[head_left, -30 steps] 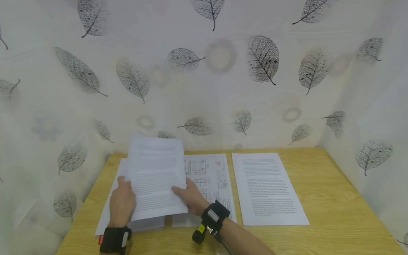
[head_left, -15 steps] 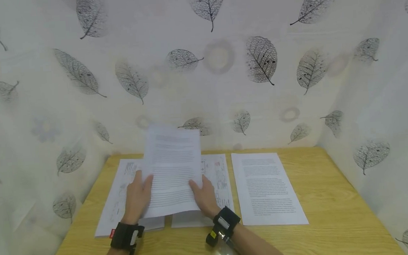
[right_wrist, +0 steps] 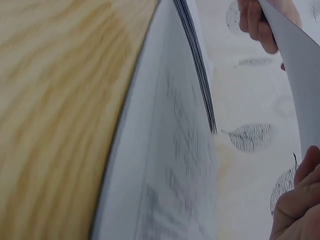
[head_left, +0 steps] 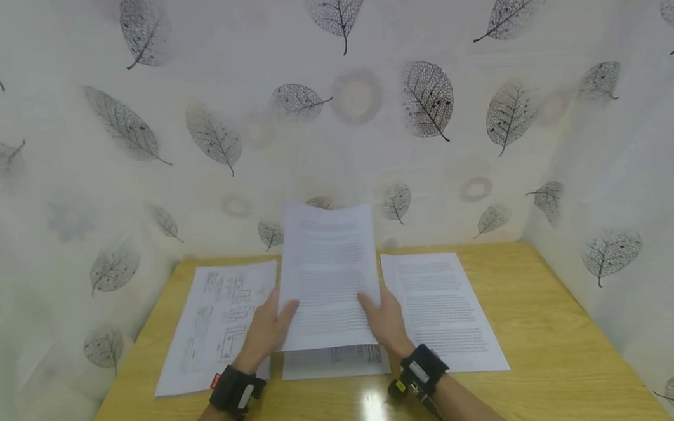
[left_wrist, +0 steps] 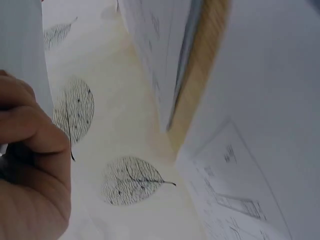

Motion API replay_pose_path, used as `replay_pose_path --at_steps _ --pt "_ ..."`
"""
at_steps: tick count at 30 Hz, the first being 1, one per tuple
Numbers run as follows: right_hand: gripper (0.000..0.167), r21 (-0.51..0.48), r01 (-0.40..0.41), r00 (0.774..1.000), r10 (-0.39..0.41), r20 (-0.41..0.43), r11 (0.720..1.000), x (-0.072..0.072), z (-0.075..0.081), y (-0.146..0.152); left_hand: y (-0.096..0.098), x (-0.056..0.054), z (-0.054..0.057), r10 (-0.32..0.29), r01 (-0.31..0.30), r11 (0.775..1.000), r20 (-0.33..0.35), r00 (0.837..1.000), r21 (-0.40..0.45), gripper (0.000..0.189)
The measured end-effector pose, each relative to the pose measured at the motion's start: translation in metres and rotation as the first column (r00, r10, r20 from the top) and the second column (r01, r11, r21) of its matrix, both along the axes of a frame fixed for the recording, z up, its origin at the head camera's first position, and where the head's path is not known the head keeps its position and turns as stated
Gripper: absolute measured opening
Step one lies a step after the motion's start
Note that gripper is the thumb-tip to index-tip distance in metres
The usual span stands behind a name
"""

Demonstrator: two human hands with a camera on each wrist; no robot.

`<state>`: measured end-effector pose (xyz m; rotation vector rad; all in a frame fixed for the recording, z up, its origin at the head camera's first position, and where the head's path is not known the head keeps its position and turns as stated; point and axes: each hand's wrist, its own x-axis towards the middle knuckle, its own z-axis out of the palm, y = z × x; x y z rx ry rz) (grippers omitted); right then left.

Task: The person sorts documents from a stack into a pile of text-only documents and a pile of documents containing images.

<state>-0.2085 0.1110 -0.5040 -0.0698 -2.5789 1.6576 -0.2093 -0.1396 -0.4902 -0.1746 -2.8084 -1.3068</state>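
Both hands hold a printed paper covered in lines of text, raised and tilted above the middle pile. My left hand grips its left edge, thumb on the front, and my right hand grips the right edge the same way. Seen from the right wrist, the paper bows slightly between the hands; I cannot tell whether it is one sheet or a thin few. Beneath it lies a middle pile with a technical drawing, mostly hidden. Curled fingers of the left hand show in the left wrist view.
A pile of technical drawings lies at the left, with a small red tag by the left wrist. Text pages lie at the right. The wooden table meets a leaf-patterned curtain at the back.
Both hands have carried the printed paper rightward, from over the left pile to over the middle pile. The left pile's drawings are now uncovered. My left thumb has come round onto the paper's front.
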Motion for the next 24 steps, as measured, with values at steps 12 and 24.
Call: replay_pose_path --at_steps 12,24 --pt "0.046 -0.033 0.027 0.995 -0.024 0.101 0.999 0.009 0.008 0.053 0.045 0.007 -0.013 -0.105 0.105 0.994 -0.008 0.994 0.011 0.053" --pt "0.04 0.13 -0.003 0.997 -0.008 0.082 0.991 0.027 0.006 0.1 0.078 0.009 -0.013 -0.189 0.188 0.977 0.004 0.982 0.096 0.036"
